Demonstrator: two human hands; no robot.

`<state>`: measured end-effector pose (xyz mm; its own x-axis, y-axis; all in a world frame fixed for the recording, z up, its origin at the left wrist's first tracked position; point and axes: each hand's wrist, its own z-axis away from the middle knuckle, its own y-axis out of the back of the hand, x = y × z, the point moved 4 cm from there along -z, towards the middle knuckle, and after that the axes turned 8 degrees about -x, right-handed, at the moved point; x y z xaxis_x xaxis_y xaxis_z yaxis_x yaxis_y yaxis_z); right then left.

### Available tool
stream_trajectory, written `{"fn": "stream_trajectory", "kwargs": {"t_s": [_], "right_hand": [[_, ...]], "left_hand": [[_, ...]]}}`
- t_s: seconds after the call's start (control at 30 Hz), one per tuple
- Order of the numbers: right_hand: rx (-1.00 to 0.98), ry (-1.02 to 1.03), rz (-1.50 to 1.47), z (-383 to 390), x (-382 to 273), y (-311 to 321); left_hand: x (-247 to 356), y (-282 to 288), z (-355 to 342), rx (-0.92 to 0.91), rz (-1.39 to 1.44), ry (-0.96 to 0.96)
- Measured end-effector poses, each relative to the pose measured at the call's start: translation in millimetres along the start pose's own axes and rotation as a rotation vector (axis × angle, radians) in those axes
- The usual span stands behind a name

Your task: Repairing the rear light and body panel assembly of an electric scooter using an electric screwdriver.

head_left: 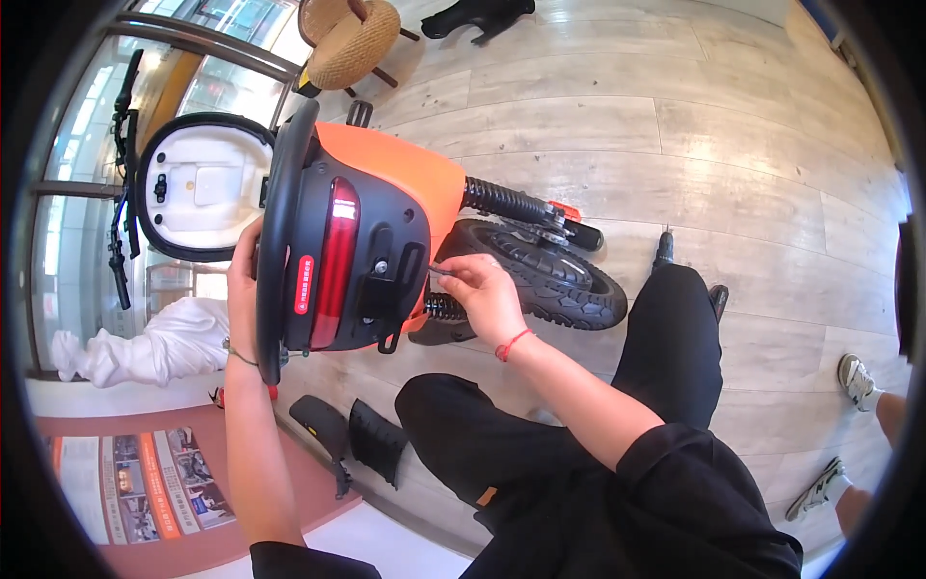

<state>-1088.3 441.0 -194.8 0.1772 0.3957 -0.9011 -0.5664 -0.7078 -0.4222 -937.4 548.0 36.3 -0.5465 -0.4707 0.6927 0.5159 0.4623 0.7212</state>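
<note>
An orange electric scooter (395, 164) stands before me with its rear end turned toward me. Its black rear panel (403, 222) carries a tall red tail light (335, 261) and a bolt on a small bracket. My left hand (245, 280) is wrapped round the edge of the black grab rail (277, 222), its fingertips hidden behind. At the panel's lower edge, my right hand (480, 297) pinches a small thin dark piece between thumb and finger; its kind is too small to tell. The rear wheel (579, 301) and a coil shock absorber (503, 199) lie just beyond that hand.
A raised seat with a white underside (207, 188) is left of the rail. Black plastic parts (376, 444) lie on the floor by my legs, another black piece (477, 17) at the far side. A wicker chair (352, 48) stands far left; another person's shoes (820, 487) show at right.
</note>
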Motion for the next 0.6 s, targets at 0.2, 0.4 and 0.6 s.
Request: {"fn": "stream_trajectory", "kwargs": {"t_s": [0.2,0.4,0.6], "right_hand": [[0.096,0.140,0.138,-9.6,-26.5,0.7],[0.049,0.008,-0.062,-11.7,-31.2,-1.6],[0.038,-0.074,-0.220,-6.0,-21.6,-13.9]], "left_hand": [[-0.3,0.5,-1.3,-0.003,-0.025,0.018],[-4.2,4.5,-3.3,-0.002,-0.036,0.032],[-7.7,4.8,-2.9,-0.011,0.021,0.005]]}}
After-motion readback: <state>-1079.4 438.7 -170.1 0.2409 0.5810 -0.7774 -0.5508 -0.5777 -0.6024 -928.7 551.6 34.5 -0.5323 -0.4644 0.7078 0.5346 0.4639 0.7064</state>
